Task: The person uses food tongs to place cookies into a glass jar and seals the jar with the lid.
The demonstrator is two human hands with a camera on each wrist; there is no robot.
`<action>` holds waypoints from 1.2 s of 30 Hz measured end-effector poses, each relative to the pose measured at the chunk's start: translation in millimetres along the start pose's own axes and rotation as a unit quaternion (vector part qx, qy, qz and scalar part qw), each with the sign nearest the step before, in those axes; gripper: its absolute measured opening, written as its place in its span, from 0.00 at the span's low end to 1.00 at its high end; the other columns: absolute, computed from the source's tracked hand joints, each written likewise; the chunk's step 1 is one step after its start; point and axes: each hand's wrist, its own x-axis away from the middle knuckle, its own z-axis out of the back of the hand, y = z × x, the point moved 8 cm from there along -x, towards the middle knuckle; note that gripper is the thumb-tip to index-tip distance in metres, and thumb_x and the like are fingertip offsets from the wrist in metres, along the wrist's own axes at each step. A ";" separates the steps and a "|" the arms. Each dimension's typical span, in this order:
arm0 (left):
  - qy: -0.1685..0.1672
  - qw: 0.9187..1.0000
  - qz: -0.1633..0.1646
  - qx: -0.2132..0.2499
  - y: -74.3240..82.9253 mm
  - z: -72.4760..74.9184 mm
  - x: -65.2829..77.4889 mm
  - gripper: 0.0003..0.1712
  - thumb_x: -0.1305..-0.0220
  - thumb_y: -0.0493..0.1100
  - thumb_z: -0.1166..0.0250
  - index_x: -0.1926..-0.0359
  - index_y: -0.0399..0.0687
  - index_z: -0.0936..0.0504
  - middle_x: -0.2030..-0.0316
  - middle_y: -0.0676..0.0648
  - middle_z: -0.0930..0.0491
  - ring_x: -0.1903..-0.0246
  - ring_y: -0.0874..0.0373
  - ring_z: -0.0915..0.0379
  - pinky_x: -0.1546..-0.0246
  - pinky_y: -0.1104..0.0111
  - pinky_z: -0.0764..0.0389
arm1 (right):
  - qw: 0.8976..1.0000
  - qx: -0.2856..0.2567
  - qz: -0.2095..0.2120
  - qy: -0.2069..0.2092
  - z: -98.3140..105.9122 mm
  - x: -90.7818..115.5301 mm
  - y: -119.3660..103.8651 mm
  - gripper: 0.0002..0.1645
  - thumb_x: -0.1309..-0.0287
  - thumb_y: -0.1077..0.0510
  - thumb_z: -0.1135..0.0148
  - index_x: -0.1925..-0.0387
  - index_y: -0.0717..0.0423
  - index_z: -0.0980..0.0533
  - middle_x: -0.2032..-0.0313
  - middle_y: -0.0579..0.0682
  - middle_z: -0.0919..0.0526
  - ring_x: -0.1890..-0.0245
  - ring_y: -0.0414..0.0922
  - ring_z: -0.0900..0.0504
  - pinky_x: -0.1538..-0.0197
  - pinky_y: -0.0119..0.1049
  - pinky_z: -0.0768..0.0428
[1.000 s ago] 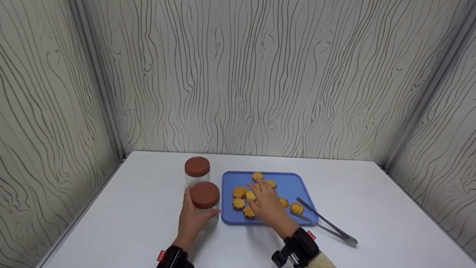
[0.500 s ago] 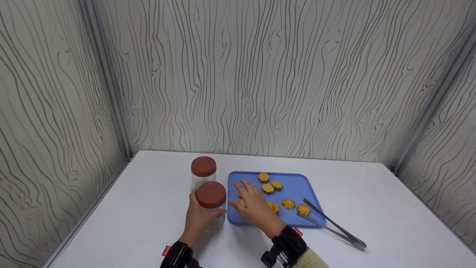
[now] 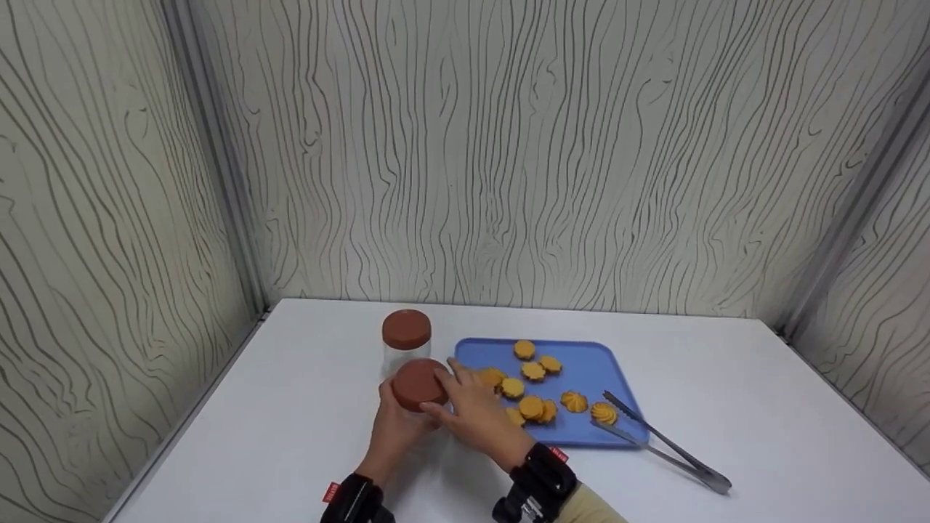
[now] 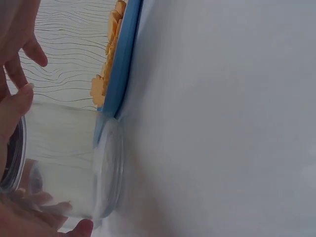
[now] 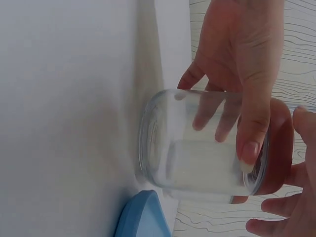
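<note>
A clear glass jar (image 5: 207, 168) with a reddish-brown lid (image 3: 420, 383) stands left of the blue tray. My left hand (image 3: 396, 428) grips it from the left, thumb and fingers round the glass just under the lid. Nothing shows inside the jar. From the right, my right hand (image 3: 472, 418) reaches over the tray's near-left corner with its fingers spread. Its thumb and fingertips are right at the lid's edge, and in the right wrist view its other fingers (image 5: 279, 205) extend past the lid.
Several yellow cookies (image 3: 574, 402) lie on the blue tray (image 3: 581, 363), partly hidden by the right hand. Metal tongs (image 3: 716, 481) rest across its right edge on the white table (image 3: 247, 414). A second lidded jar (image 3: 405, 330) stands just behind the held one. Wood-patterned panels (image 3: 479, 145) enclose the table.
My right hand has moved left from over the cookies to the jar's lid, uncovering cookies. My left hand has stayed on the jar. The whole view has shifted slightly.
</note>
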 end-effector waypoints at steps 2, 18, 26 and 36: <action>-0.004 1.000 0.001 -0.002 -1.5 0.3 -0.4 0.54 0.56 0.39 0.21 0.37 0.29 0.47 0.39 0.26 0.35 0.39 0.34 0.37 0.40 0.44 0.34 | 1.000 -0.006 0.005 0.002 -1.5 -1.8 -2.7 0.43 0.33 0.34 0.51 0.33 0.63 0.35 0.32 0.66 0.39 0.33 0.62 0.38 0.37 0.60 0.35; -0.021 0.999 -0.022 -0.024 1.4 1.7 0.7 0.48 0.48 0.37 0.27 0.35 0.25 0.46 0.42 0.27 0.32 0.43 0.35 0.32 0.43 0.46 0.30 | 0.994 0.093 -0.024 0.048 -4.2 -18.6 -25.0 0.47 0.42 0.28 0.44 0.45 0.69 0.29 0.54 0.61 0.25 0.59 0.53 0.22 0.57 0.48 0.21; -0.038 0.997 -0.038 -0.061 1.8 3.2 -2.2 0.49 0.49 0.40 0.27 0.36 0.25 0.47 0.47 0.29 0.29 0.49 0.38 0.28 0.47 0.48 0.26 | 0.971 0.225 0.010 0.082 -12.4 -31.9 -32.4 0.46 0.40 0.24 0.53 0.47 0.62 0.27 0.60 0.57 0.27 0.63 0.51 0.25 0.61 0.46 0.23; -0.066 0.995 -0.026 -0.069 0.9 1.5 -3.4 0.53 0.49 0.46 0.24 0.34 0.26 0.48 0.44 0.29 0.31 0.47 0.38 0.29 0.46 0.49 0.25 | 0.972 0.223 0.051 0.060 -13.8 -34.4 -25.8 0.46 0.39 0.24 0.56 0.42 0.57 0.27 0.61 0.53 0.29 0.61 0.48 0.29 0.63 0.41 0.26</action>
